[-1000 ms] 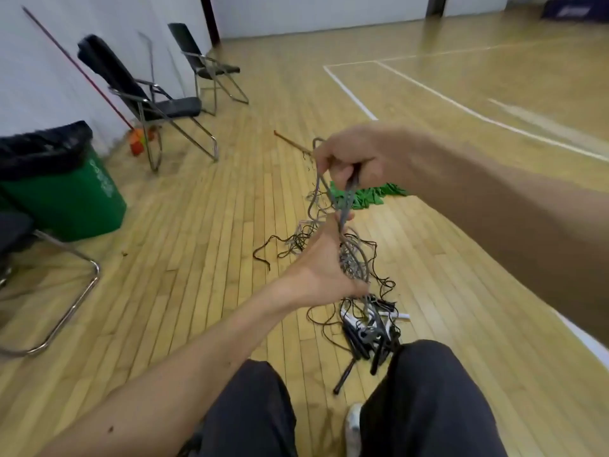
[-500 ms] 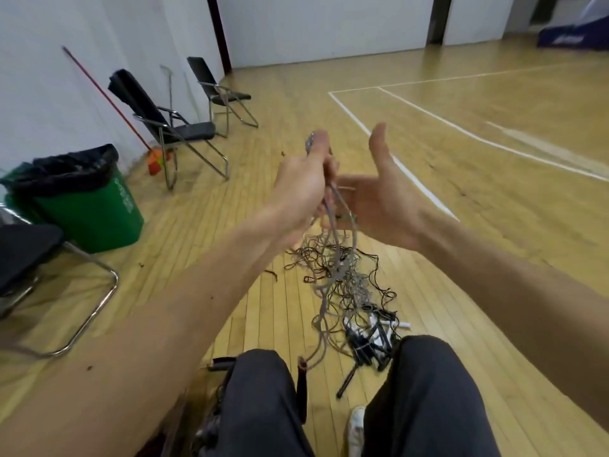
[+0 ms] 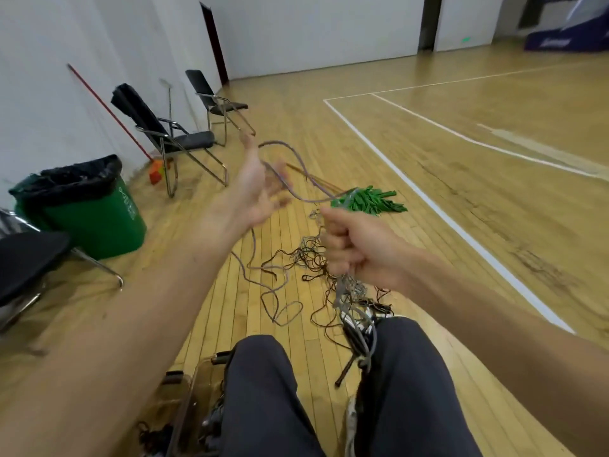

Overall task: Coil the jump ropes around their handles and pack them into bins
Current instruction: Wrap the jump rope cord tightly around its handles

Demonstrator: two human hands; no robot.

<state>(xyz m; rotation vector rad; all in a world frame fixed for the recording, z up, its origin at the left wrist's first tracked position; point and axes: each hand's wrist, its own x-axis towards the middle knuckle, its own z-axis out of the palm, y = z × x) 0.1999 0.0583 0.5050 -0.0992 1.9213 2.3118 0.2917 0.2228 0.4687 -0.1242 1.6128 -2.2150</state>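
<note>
Your right hand [image 3: 356, 249] fists one grey plastic jump rope [image 3: 314, 201], your left hand [image 3: 253, 192] spread wide open beside its loop.

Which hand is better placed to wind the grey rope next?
Left, probably: the left hand is open with the thin grey jump rope at its fingers; the right hand grips the tangled rope bundle.

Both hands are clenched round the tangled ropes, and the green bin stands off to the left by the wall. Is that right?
Not quite. Only the right hand is clenched round the tangled ropes. The left hand is open with its fingers spread, and a grey rope loops by it, as the head view shows. The green bin does stand off to the left by the wall.
</note>
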